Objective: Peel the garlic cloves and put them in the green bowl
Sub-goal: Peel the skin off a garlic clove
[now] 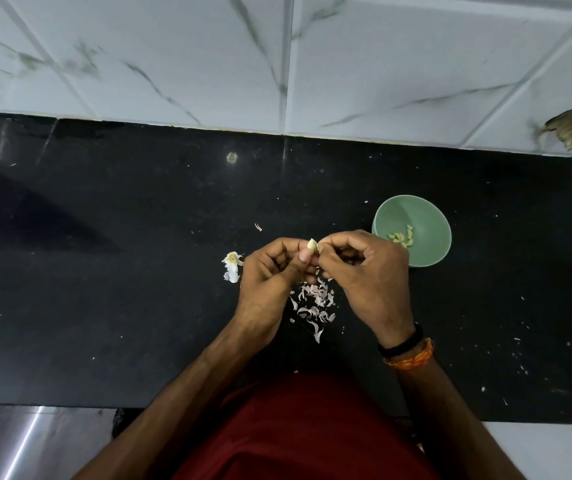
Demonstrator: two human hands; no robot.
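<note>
Left hand (270, 271) & right hand (364, 265) are pinching one garlic clove (312, 244) together, tearing skin; green bowl (426, 252) is waiting near for easy drop.

A single head-worn view is given, looking steeply down and forward onto the black desk (139, 271), close above it, with the tiled wall (173, 57) beyond.

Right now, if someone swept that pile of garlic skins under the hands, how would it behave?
The garlic skins look thin and curled, so probably very light and floppy; a push would likely scatter them rather than slide them as one heap. Stray flecks already dot the black counter, which suggests they drift easily. Pinching single flakes may be fiddly, since they lie flat.
</note>
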